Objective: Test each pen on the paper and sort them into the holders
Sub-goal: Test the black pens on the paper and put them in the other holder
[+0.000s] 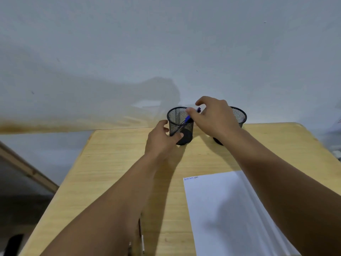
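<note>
Two black mesh holders stand at the far edge of the wooden table [114, 163]. My left hand [160, 139] grips the side of the left holder [177, 117]. A blue pen [188, 119] leans inside that holder, its cap end poking above the rim. My right hand [212, 117] hovers over it, thumb and fingers spread around the pen's top; contact is unclear. The right holder [239, 115] is partly hidden behind my right hand. White paper [221, 209] with small blue scribbles at its top left corner lies near me on the right.
A few pens [141, 241] lie near the table's front edge, mostly hidden under my left forearm. A pale wall rises just behind the holders. A wooden frame [27, 169] slants at the left, off the table.
</note>
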Demonstrator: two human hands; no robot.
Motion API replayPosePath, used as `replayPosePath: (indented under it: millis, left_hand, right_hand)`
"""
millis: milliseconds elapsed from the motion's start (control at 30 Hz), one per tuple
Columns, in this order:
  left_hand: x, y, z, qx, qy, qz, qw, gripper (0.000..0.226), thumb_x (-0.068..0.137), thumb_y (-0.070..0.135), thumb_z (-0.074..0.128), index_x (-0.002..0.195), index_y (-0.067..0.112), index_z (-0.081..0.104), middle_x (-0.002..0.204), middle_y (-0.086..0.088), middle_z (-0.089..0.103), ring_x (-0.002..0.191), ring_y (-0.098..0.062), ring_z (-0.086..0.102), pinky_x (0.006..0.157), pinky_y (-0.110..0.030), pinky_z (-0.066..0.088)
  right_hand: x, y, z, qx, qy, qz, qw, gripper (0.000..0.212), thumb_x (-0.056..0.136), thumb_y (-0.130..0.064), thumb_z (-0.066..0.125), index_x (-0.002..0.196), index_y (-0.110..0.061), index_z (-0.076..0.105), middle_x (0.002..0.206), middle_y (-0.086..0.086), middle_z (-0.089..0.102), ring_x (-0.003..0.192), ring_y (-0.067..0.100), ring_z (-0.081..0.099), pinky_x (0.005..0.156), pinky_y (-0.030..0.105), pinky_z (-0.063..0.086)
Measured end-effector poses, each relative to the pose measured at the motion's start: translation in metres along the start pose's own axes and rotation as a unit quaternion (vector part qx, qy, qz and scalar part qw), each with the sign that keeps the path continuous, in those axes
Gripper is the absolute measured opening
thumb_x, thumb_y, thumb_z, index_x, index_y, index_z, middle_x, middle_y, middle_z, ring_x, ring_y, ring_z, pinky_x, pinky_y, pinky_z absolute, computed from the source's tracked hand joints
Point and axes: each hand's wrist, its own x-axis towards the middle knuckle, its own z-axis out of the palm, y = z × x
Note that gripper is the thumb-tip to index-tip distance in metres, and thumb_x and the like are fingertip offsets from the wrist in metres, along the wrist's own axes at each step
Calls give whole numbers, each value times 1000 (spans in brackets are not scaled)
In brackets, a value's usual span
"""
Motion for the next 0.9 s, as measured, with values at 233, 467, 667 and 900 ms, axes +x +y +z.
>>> replayPosePath:
  millis: [233, 467, 667, 900]
  left_hand:
    - [-30, -23, -48, 72, -39, 24, 996, 32, 80, 43, 76, 108, 33, 65, 97, 13, 66, 84, -5, 61, 71, -28, 50]
    - [-64, -46, -108, 235, -172, 45, 956, 26, 88, 21, 67, 110, 35, 68, 113, 11, 64, 96, -10, 58, 75, -23, 44]
    - [-86, -58, -114, 285, -213, 88, 931, 24, 88, 20, 67, 103, 37, 73, 118, 7, 66, 110, -14, 59, 94, -38, 49]
    - [-92, -62, -113, 318, -188, 122, 921, 17, 91, 34, 64, 105, 39, 72, 119, 12, 66, 114, -14, 55, 95, -40, 47]
  right_hand:
    - [-67, -3, -10, 64, -5, 9, 998, 19, 89, -40, 62, 102, -26, 65, 71, -10, 66, 77, 15, 62, 67, 29, 43]
    - [-151, -42, 37, 81, -244, 25, 966, 17, 80, -44, 70, 87, -29, 68, 73, -10, 67, 71, 9, 65, 58, 25, 48]
    - [-194, -63, 69, 30, -296, 13, 955, 27, 76, -51, 71, 88, -27, 65, 88, -8, 66, 82, 17, 66, 74, 34, 57]
    - [-208, -72, 74, 7, -264, -26, 964, 15, 82, -33, 63, 95, -25, 66, 91, -4, 68, 87, 19, 65, 75, 38, 57]
